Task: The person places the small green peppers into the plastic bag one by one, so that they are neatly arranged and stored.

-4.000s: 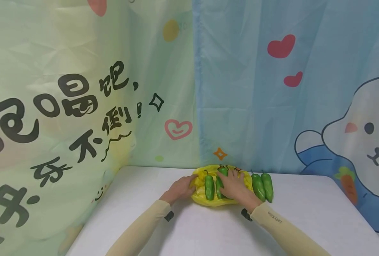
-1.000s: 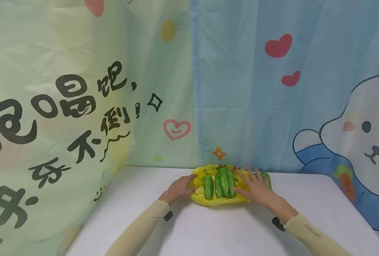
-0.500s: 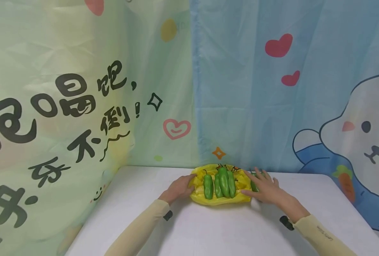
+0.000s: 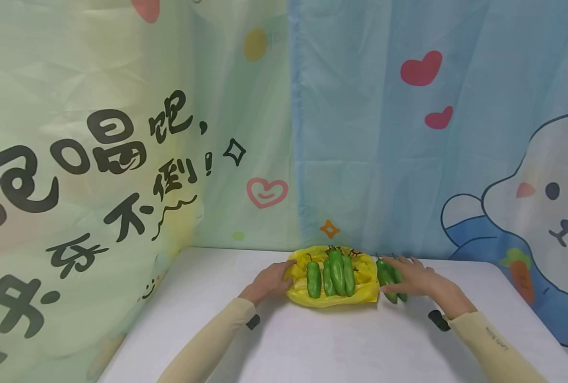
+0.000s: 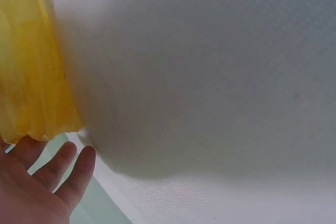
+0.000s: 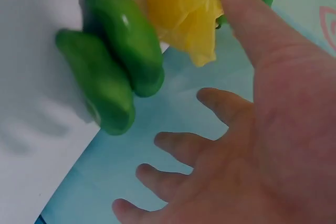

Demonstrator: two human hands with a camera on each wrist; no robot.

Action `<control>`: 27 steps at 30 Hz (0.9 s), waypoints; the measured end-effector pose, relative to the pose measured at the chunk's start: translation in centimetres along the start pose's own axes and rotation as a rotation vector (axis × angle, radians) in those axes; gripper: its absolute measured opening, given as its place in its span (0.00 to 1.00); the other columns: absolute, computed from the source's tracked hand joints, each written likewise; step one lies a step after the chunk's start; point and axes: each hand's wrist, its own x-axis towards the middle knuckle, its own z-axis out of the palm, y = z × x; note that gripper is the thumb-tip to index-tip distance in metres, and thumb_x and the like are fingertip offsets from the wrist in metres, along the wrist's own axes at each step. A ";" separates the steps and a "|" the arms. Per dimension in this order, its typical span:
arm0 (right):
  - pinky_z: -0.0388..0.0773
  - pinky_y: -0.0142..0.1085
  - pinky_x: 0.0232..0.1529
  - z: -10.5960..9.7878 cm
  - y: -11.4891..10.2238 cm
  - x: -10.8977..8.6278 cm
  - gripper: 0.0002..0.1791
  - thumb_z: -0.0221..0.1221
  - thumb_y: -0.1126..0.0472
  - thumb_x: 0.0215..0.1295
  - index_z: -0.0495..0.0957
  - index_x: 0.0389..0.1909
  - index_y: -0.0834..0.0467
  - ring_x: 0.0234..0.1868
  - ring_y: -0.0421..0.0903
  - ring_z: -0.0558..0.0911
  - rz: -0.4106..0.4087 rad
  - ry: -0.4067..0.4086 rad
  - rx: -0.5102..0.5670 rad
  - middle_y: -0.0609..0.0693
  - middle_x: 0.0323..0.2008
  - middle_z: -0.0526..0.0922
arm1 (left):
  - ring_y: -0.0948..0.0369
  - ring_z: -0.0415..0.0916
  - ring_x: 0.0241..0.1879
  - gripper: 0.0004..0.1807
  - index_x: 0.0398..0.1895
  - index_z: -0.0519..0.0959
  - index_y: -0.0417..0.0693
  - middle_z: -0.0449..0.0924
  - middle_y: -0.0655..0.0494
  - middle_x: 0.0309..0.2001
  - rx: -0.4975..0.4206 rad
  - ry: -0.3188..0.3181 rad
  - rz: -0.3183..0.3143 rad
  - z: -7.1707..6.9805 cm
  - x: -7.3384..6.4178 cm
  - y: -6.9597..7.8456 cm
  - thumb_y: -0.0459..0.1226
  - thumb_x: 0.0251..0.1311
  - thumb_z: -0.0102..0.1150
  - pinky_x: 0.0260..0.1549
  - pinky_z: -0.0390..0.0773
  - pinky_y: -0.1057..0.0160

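Observation:
A yellow plastic bag (image 4: 312, 303) lies spread with its mouth up near the table's far edge, several green peppers (image 4: 337, 272) resting in it. My left hand (image 4: 271, 280) holds the bag's left edge; in the left wrist view two of its fingers (image 5: 79, 174) extend free, while the thumb's contact is hidden. Two more green peppers (image 6: 126, 40) lie side by side on the table, right of the bag. Over them my right hand (image 4: 410, 276) hovers with fingers spread and nothing held. In the right wrist view a gap shows between fingers and peppers.
The white table (image 4: 303, 346) reaches back to a printed curtain (image 4: 341, 133) close behind the bag. A dark wrist strap (image 4: 438, 320) shows at the right wrist.
My right hand had a pepper in the bag, let it go and moved right, over the two peppers on the table. The left hand stays at the bag's left edge.

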 end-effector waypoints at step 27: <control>0.69 0.65 0.61 -0.4 2.3 2.5 0.47 0.67 0.62 0.56 0.55 0.74 0.68 0.54 0.61 0.72 0.113 -0.170 0.111 0.76 0.68 0.62 | 0.51 0.71 0.69 0.31 0.75 0.64 0.51 0.73 0.49 0.69 -0.005 0.001 -0.016 -0.1 -0.1 0.3 0.45 0.69 0.49 0.70 0.69 0.51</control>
